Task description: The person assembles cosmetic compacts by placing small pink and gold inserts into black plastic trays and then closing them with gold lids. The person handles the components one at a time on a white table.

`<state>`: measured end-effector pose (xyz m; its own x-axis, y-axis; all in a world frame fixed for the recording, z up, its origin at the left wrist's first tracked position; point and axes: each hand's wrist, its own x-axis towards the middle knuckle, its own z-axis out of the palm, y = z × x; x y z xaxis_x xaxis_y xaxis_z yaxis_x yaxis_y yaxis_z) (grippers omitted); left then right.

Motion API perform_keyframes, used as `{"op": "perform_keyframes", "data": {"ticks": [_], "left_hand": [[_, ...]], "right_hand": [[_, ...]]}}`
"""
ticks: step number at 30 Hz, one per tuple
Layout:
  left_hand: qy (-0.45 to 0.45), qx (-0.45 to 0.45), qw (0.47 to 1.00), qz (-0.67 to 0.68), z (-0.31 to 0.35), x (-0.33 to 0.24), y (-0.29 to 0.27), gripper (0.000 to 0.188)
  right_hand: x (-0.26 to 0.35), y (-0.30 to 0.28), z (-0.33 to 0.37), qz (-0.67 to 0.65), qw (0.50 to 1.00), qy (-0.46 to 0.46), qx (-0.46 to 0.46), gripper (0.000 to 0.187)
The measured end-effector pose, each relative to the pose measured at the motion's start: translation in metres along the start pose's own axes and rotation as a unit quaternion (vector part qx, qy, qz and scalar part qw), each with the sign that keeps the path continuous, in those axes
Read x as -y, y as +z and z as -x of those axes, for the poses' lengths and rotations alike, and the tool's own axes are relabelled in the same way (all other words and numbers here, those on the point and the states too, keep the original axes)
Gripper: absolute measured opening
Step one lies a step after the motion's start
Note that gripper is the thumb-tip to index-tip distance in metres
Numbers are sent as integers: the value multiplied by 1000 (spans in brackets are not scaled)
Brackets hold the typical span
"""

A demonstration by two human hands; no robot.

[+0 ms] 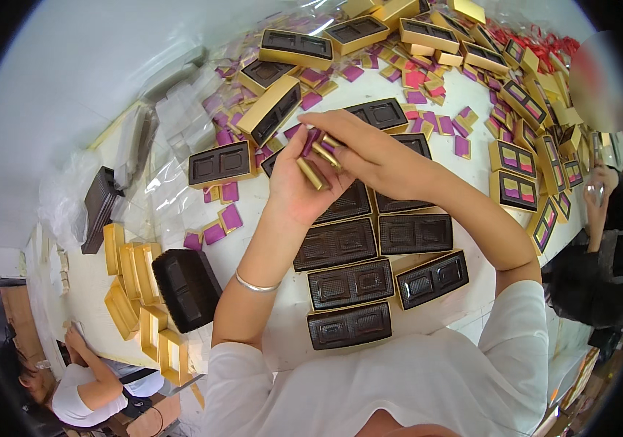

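Over the middle of the table, my left hand is turned palm up and cups several small gold-and-purple wrapped squares. Its fingers are partly hidden behind them. My right hand reaches across from the right, and its fingers close on the same squares from above. Beneath and in front of both hands stand gold boxes fitted with black two-hollow plastic trays. Another such box is left of my left hand. The hollows that show in the nearest trays hold no squares.
Loose purple and gold squares lie scattered on the table. Gold boxes with filled trays stand at the right. At the left are open gold box sleeves and a stack of black trays. Other people sit at lower left and far right.
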<state>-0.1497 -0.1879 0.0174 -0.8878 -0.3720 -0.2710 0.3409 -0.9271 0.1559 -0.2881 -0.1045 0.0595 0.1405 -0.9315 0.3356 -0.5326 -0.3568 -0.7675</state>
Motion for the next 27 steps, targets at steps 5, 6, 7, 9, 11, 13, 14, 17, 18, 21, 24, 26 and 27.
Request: {"op": "perform_keyframes", "data": {"ticks": [5,6,7,9,11,13,14,17,18,21,24,26,27], "left_hand": [[-35,3,999,-30,3,-11,9,30],[-42,-20,998,-41,6,-11,15,31],[-30,-5,997,-67,8,-15,15,30],[-5,20,993,-114,16,-24,10,29],[25,0,973,-229,22,-28,12,30],[25,23,940,-340,27,-33,11,29],[23,-12,917,-398,30,-32,16,28],[18,-25,845,-534,29,-28,21,26],[21,-30,819,-572,26,-25,14,25],[45,-35,836,-546,27,-18,14,23],[-49,-13,894,-445,30,-25,14,19],[-118,31,914,-388,30,-19,14,22],[-114,37,913,-391,29,-19,16,24]], "right_hand": [[21,-5,-5,-70,986,137,-61,50],[11,-3,-4,-101,984,102,-110,46],[12,-6,-7,-246,953,110,-141,34],[-2,-18,-9,-281,941,107,-154,20],[-7,-23,-7,-363,906,159,-151,15],[-9,-23,-3,-398,882,204,-148,16],[-6,-17,-1,-375,883,223,-175,18],[-4,-11,4,-296,931,178,-115,22],[-5,-3,7,-255,943,182,-110,24],[2,11,17,-61,992,83,-77,32],[2,4,26,115,988,-78,-63,36],[-6,6,30,171,963,-177,-111,29],[-7,2,30,149,970,-149,-125,26]]}}
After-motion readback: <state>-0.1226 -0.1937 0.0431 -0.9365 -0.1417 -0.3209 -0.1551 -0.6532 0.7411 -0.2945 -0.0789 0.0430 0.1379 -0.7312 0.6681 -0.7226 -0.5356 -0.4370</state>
